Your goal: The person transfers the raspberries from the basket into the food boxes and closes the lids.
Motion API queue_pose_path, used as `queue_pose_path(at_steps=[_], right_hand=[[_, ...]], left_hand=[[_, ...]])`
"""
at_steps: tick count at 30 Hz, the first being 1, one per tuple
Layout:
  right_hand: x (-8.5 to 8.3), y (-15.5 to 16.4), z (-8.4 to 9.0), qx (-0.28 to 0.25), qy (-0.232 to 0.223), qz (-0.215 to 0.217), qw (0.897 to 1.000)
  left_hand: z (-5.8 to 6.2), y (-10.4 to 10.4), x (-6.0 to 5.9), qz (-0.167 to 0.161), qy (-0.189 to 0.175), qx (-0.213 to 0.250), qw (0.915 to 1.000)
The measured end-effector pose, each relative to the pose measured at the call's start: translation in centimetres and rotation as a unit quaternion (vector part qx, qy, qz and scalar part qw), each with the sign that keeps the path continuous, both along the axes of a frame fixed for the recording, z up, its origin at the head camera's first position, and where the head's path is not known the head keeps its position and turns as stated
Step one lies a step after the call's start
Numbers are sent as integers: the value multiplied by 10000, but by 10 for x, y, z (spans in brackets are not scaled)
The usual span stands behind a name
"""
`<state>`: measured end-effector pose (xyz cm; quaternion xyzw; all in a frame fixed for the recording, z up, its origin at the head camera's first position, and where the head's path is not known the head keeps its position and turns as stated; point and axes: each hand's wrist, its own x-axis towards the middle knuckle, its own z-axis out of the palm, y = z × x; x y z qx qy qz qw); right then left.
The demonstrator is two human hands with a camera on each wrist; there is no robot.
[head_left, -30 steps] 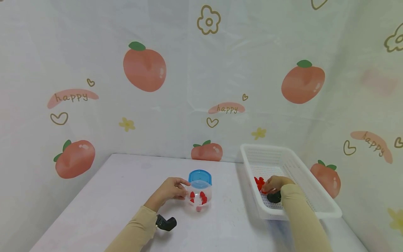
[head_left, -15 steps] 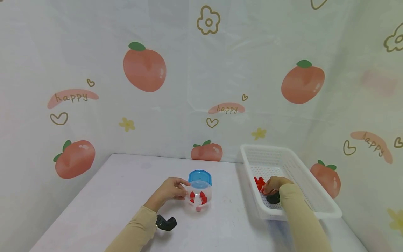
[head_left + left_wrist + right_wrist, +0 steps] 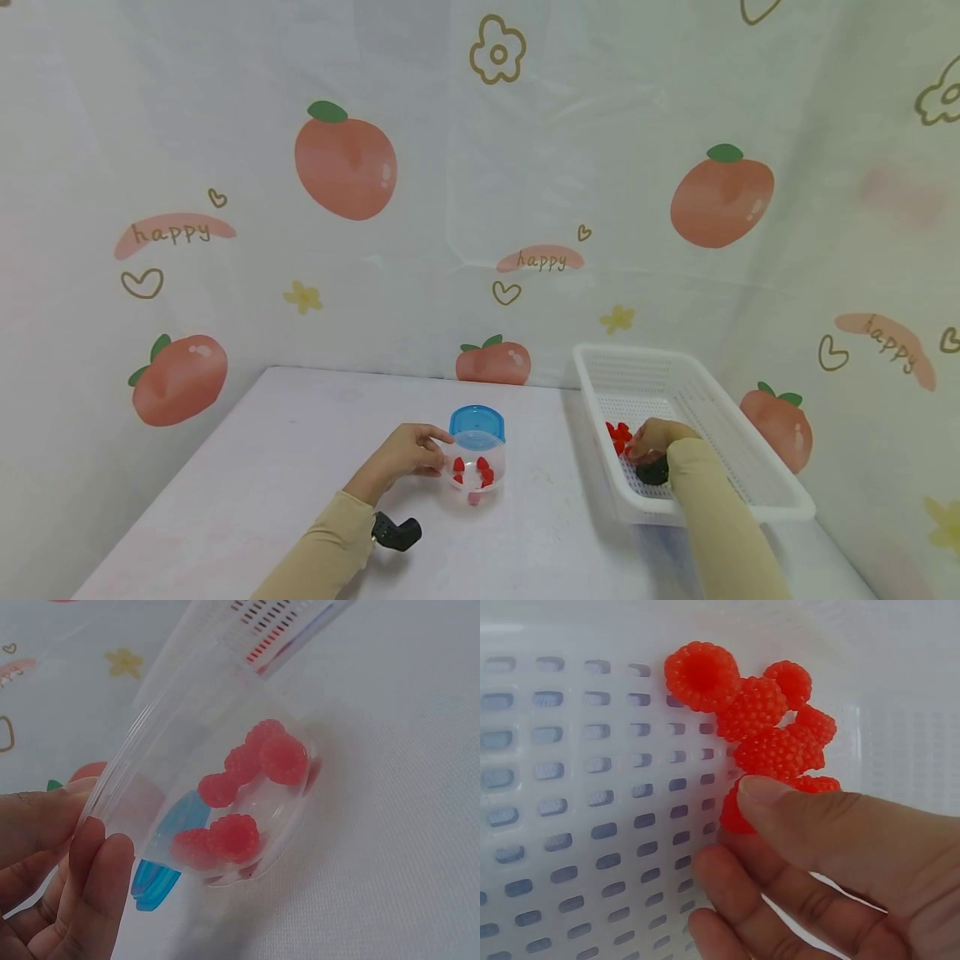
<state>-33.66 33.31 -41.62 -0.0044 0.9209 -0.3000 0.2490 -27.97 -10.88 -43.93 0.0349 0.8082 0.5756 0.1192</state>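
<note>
In the head view my left hand [image 3: 407, 458] is at the left side of a clear plastic bowl [image 3: 495, 457] on the table. The left wrist view shows thumb and fingers pinching the bowl's rim, with several red raspberries [image 3: 283, 759] inside. My right hand [image 3: 657, 439] reaches into a white perforated basket [image 3: 757, 467]. Seen from the right wrist, its thumb and index finger pinch one raspberry [image 3: 735, 814], partly hidden by the thumb. Several other raspberries [image 3: 754, 709] lie heaped against the basket wall, just beyond the fingertips.
A blue lid [image 3: 477, 420] lies on the white table [image 3: 337, 400] just behind the bowl. The basket stands at the table's right side, its walls high around the right hand. A printed curtain [image 3: 420, 275] hangs behind and beside the table.
My right hand shifts only slightly among the raspberries in the basket. The left hand and the bowl stay in place.
</note>
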Motion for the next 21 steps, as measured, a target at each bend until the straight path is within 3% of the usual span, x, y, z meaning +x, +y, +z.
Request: queue_pose_path(at_steps=[4, 8, 13, 21], right_hand=[[-1, 2, 1, -166, 115, -68, 9998], [6, -6, 10, -456, 350, -560, 9968], [5, -7, 11, -1113, 800, -1042, 9851], [-1, -4, 16, -1982, 1548, -1265, 9595]], left_hand=[[0, 0, 0, 28, 10, -20, 10000], [0, 0, 0, 38, 15, -22, 10000], [0, 0, 0, 43, -25, 16, 10000], [0, 0, 0, 14, -26, 55, 10000]])
